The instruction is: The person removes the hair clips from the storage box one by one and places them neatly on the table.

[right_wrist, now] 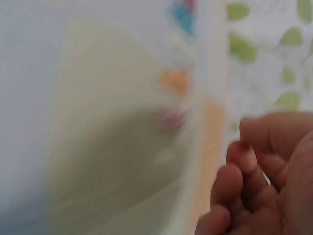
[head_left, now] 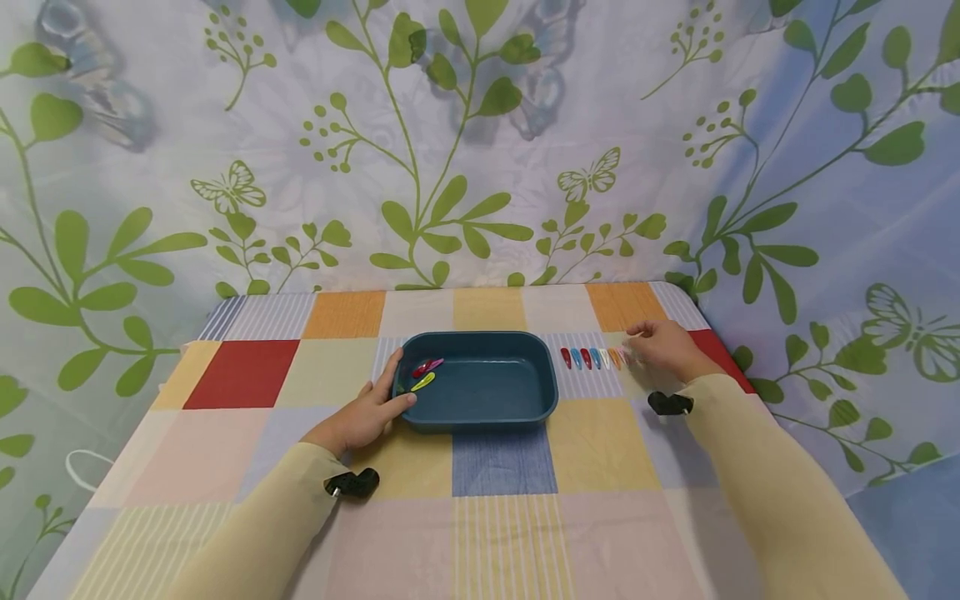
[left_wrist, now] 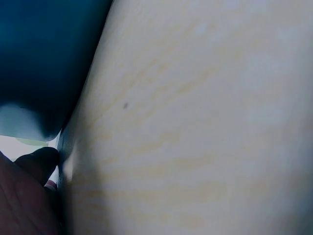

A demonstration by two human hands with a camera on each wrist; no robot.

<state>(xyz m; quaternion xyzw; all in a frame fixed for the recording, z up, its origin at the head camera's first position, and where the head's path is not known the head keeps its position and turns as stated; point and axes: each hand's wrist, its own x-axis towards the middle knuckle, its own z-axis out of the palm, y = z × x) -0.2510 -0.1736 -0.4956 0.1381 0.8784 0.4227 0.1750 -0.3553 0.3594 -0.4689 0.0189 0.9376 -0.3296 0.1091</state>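
Note:
At the left end of the dark teal plastic basin point(head_left: 480, 423), my left hand point(head_left: 363, 414) rests with its fingers along the outer wall and its thumb over the front corner. Inside the basin lie a yellow hair clip point(head_left: 423, 382), a red one point(head_left: 422, 367) and a purple one point(head_left: 436, 363). To the basin's right runs a row of small snap hair clips: red point(head_left: 566, 358), blue point(head_left: 596, 357), white point(head_left: 605, 358), orange point(head_left: 614, 358) and pink among them. Over the row's right end hovers my right hand point(head_left: 666, 346), thumb and fingertips close together; I cannot tell whether they pinch a clip.
A patchwork-patterned cloth point(head_left: 510, 542) covers the table. Behind it hangs a curtain point(head_left: 465, 150) with green leaves and butterflies, close to the table's back edge. Each sleeve has a small black wrist camera point(head_left: 670, 404) at its cuff.

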